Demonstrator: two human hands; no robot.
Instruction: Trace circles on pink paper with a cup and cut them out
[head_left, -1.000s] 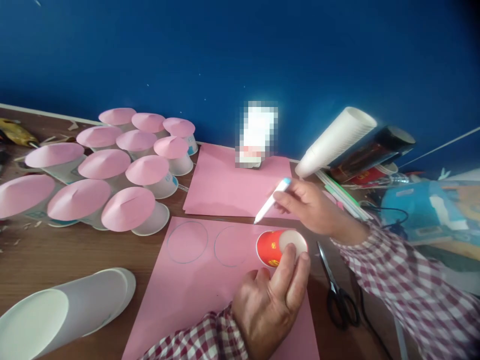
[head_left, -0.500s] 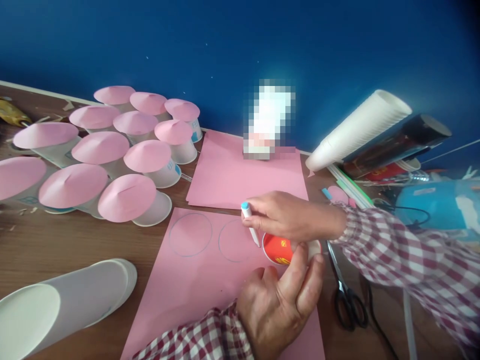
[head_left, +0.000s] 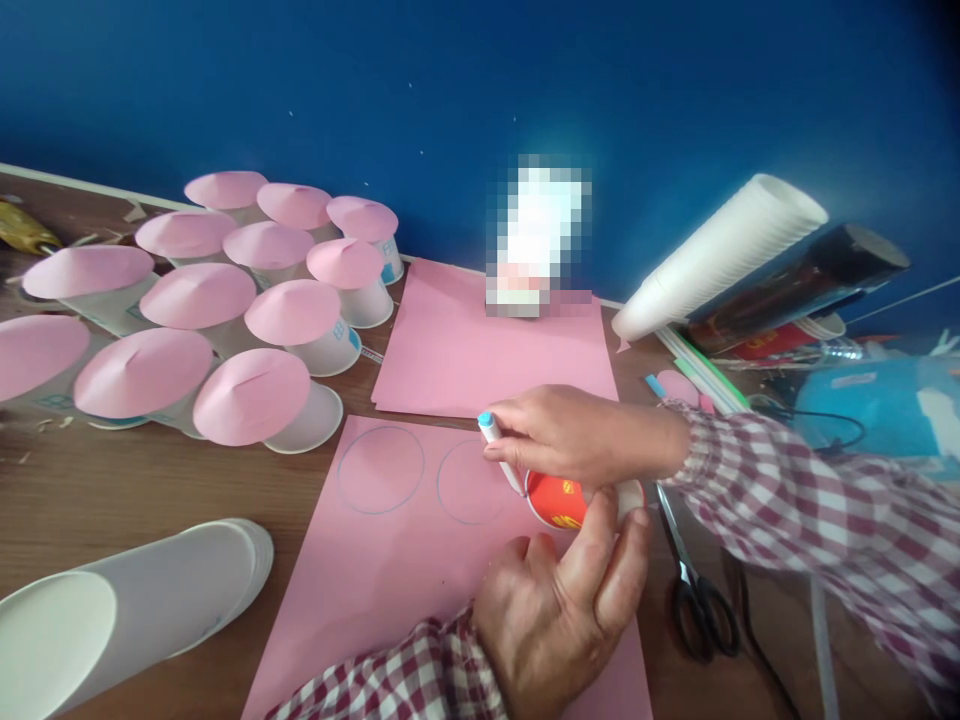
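My right hand (head_left: 577, 435) grips a white marker (head_left: 501, 452) with a blue end, its tip down beside the rim of a red paper cup (head_left: 559, 498). My left hand (head_left: 559, 610) has its fingers around the cup, which stands on a pink sheet (head_left: 397, 570). Two drawn circles show on the sheet to the left of the cup; the right one is partly hidden by my right hand. The cup's far side is covered by my hands.
Several cups with pink cone tops (head_left: 251, 395) stand at the left. White cup stacks lie front left (head_left: 180, 590) and lean back right (head_left: 720, 250). Pink sheets (head_left: 487, 350) lie behind my hands. Black scissors (head_left: 701, 610) and a blue item (head_left: 877, 410) are at the right.
The marker in my right hand has shifted slightly, its blue end to the left and its tip against the cup's rim. My left hand stays on the cup.
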